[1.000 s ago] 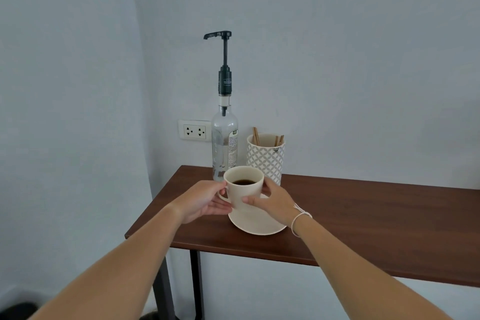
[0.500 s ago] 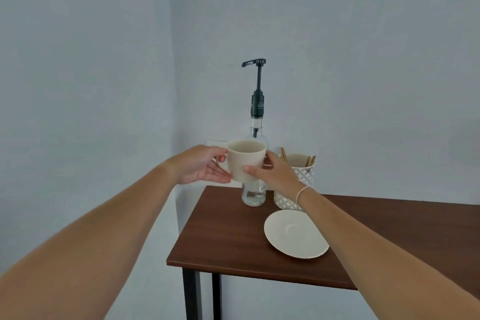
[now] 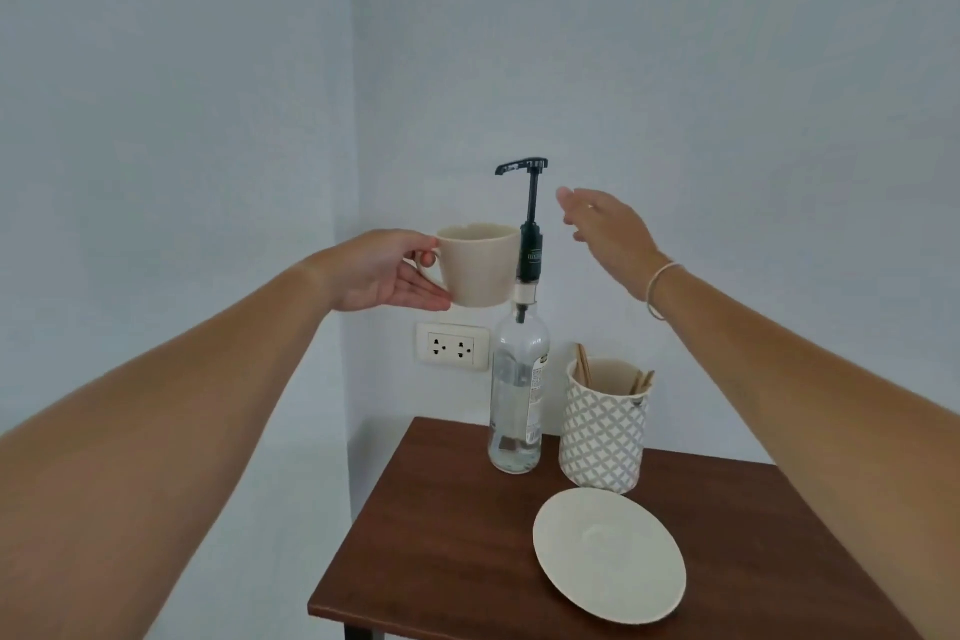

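My left hand (image 3: pixel 384 270) holds a cream cup (image 3: pixel 480 265) by its handle, high in the air, just left of the pump stem and under the spout. A clear glass bottle (image 3: pixel 517 395) with a tall black pump (image 3: pixel 530 203) stands at the table's back left. My right hand (image 3: pixel 605 229) hovers open just right of the pump head, fingers spread, touching nothing. The cup's inside is hidden from this angle. A cream saucer (image 3: pixel 608 554) lies bare on the dark wooden table (image 3: pixel 441 535).
A patterned white holder (image 3: pixel 602 431) with wooden sticks stands right of the bottle. A wall socket (image 3: pixel 452 346) sits behind, left of the bottle. The table's left edge and front corner are close under the saucer.
Both hands lifted the cup off the saucer and raised it. My right hand has since let go of it and risen beside the pump head; the left hand alone holds the cup.
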{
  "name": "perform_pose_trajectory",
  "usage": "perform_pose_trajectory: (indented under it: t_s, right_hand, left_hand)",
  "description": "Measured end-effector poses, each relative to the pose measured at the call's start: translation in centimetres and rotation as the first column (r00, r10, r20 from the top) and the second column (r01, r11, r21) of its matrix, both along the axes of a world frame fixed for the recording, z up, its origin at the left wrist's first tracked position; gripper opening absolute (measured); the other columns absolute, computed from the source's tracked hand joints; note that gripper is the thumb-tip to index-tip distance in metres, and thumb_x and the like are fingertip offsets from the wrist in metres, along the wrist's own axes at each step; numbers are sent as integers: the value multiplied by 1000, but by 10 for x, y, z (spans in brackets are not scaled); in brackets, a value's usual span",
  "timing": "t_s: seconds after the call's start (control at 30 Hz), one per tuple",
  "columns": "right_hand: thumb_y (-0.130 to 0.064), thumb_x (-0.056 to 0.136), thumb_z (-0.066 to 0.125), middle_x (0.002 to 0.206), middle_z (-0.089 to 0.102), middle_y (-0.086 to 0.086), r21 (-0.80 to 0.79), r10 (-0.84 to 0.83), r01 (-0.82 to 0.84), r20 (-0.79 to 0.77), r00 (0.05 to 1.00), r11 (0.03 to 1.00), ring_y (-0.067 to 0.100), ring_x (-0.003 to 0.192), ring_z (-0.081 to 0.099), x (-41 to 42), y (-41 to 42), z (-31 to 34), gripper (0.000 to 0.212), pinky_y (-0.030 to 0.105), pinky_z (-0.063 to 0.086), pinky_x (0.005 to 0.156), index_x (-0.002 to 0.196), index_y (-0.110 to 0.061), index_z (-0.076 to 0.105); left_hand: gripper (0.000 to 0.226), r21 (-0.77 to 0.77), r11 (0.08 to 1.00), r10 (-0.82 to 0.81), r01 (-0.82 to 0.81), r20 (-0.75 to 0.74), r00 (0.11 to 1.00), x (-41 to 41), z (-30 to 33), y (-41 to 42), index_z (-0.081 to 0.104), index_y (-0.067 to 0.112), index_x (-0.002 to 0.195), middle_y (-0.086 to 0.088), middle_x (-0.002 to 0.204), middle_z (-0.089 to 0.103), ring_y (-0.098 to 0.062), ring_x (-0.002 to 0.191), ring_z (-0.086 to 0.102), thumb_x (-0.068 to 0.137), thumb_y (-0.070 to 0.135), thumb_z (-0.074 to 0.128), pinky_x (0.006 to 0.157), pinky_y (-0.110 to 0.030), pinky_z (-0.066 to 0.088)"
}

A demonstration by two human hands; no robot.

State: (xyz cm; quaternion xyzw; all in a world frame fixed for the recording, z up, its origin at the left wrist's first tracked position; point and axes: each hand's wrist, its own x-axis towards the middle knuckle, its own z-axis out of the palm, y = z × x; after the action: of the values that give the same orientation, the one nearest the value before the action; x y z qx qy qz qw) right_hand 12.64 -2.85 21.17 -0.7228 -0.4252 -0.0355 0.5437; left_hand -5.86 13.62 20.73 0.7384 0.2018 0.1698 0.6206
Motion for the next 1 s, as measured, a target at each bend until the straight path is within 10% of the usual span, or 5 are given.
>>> perform_pose_trajectory:
  t_s: [0.37,0.67,1.0]
  right_hand:
    - [-59,87,39,132,56,20,11,70,-69,-155,985,998,35,118,55,35,58,66,74,49,41,104,124,5,50]
    - [-64,83,42,100,65,2,-12,193,-210,-343,919,978,21,86,58,38,91,65,60,41,48,91,117,-16,54]
    - [-34,85,47,97,62,6,91,182,-158,-414,892,983,15,59,56,33,109,65,28,14,42,37,97,-10,55]
  left_hand:
    - [30,78,982,170,-171,24,985,22,42,18,45,9,67,-35,86,66,-34,76,72,93,24,45,72,-33,59]
    - [30,104,983,156,-153,-18,988,34,47,26,45,9,67,-33,83,67,-34,78,72,93,24,45,71,-33,60]
    - [31,92,993,77,-73,-35,996,48,53,46,45,8,67,-33,80,68,-36,78,71,94,24,44,72,-34,60]
